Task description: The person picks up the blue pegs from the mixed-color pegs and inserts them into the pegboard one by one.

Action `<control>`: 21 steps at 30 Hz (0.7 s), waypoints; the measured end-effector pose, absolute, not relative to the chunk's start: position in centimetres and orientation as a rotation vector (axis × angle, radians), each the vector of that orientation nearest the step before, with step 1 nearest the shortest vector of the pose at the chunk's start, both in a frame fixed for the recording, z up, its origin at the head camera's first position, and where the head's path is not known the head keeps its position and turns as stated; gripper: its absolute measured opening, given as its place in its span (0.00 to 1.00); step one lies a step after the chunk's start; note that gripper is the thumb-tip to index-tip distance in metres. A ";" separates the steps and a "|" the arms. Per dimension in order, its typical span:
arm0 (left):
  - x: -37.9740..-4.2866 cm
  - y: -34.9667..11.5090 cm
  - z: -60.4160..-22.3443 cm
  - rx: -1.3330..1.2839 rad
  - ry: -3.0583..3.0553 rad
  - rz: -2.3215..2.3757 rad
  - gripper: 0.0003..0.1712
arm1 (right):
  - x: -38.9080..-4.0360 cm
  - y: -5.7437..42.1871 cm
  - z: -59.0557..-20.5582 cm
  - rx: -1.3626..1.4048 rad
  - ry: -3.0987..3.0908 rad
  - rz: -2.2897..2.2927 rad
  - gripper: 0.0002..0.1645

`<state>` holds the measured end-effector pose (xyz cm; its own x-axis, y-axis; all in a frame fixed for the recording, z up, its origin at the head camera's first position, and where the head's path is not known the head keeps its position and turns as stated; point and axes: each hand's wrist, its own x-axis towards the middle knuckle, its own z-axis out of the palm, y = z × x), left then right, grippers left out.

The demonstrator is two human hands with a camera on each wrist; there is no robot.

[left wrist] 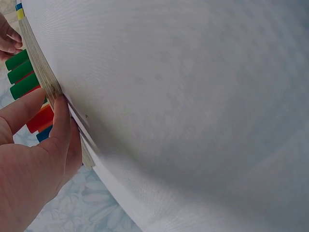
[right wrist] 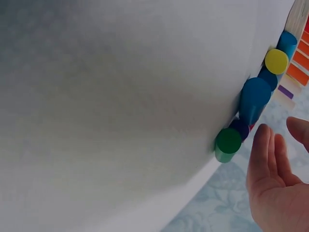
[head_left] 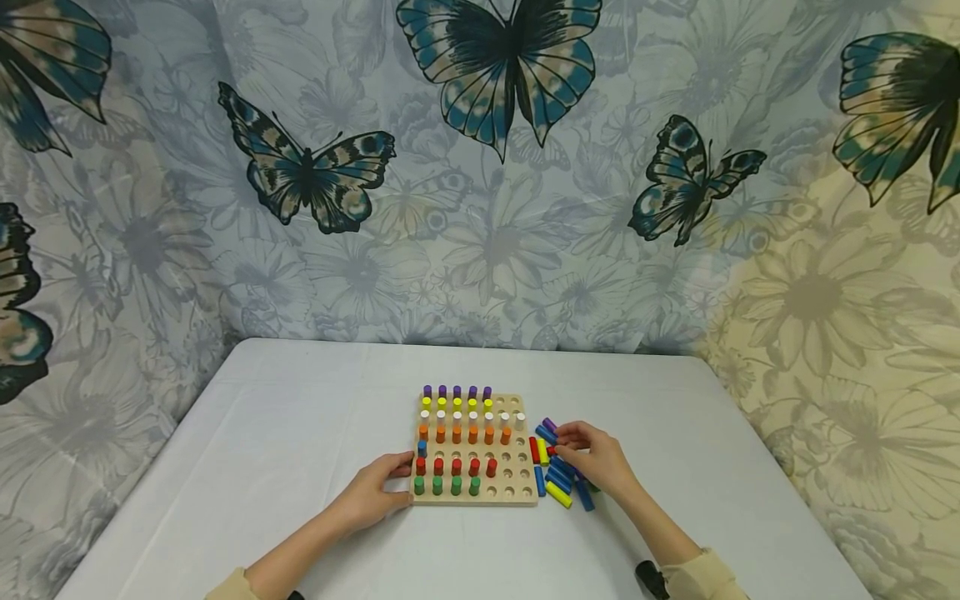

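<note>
A wooden pegboard (head_left: 501, 502) lies on the table with rows of purple, yellow, white, orange, red and green pegs; one blue peg (head_left: 422, 448) stands in its row's left end. My left hand (head_left: 378, 487) holds the board's left edge between thumb and fingers, seen close up in the left wrist view. Loose pegs lie at the board's right, among them blue pegs (head_left: 583, 495), a yellow peg (head_left: 558, 495) and a green peg (right wrist: 228, 142). Over this pile reaches my right hand (head_left: 600, 460), thumb and fingers apart in the right wrist view, fingertips near a partly hidden red peg.
The white table (head_left: 300, 408) extends around the board on all sides. Behind it hangs butterfly-patterned cloth (head_left: 502, 275). A dark object (head_left: 651, 578) shows beside the right sleeve.
</note>
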<state>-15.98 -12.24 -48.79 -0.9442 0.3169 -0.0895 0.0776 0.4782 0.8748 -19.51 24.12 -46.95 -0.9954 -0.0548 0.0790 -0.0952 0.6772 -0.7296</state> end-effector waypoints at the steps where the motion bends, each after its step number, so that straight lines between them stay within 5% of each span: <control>1: -16.0 -12.2 -48.8 0.342 2.488 1.453 0.37 | -19.4 24.1 -46.9 0.126 -2.832 1.233 0.14; 21: -15.9 -12.2 -48.7 0.357 2.482 1.462 0.37 | -19.0 24.2 -47.2 0.248 -2.894 1.124 0.11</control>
